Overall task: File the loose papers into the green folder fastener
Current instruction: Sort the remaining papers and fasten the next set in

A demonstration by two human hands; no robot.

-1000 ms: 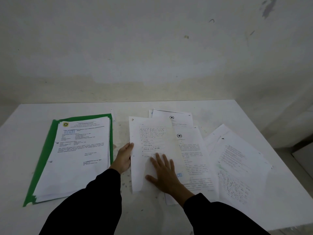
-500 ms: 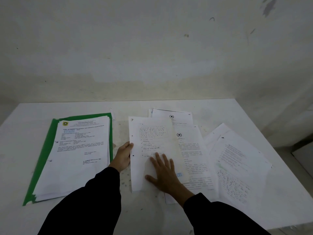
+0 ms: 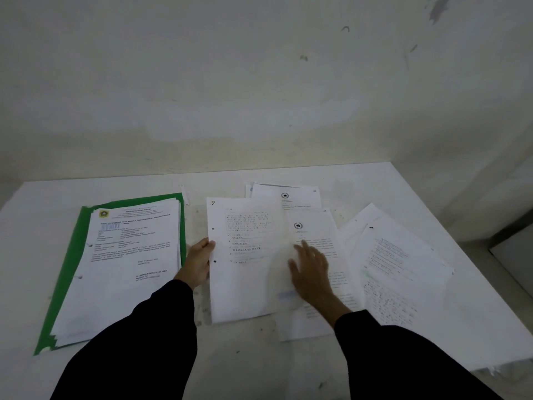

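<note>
The green folder point(image 3: 72, 255) lies open at the left of the white table, with a stack of filed papers point(image 3: 124, 272) on it. In the middle lies a punched handwritten sheet point(image 3: 245, 284). My left hand point(image 3: 199, 261) pinches its left edge between the two holes. My right hand point(image 3: 311, 272) hovers blurred, fingers apart, over the sheet's right edge and a printed page with a star emblem point(image 3: 314, 226). More loose papers point(image 3: 403, 278) fan out to the right.
The white table point(image 3: 34, 215) stands against a pale wall. Another star-emblem page point(image 3: 288, 194) lies at the back. A small white strip point(image 3: 184, 194) rests beside the folder's top right corner. The table's right edge drops off near the fanned papers.
My right hand has slid from the middle of the handwritten sheet to its right edge and lifted. The left hand keeps its hold on the left edge.
</note>
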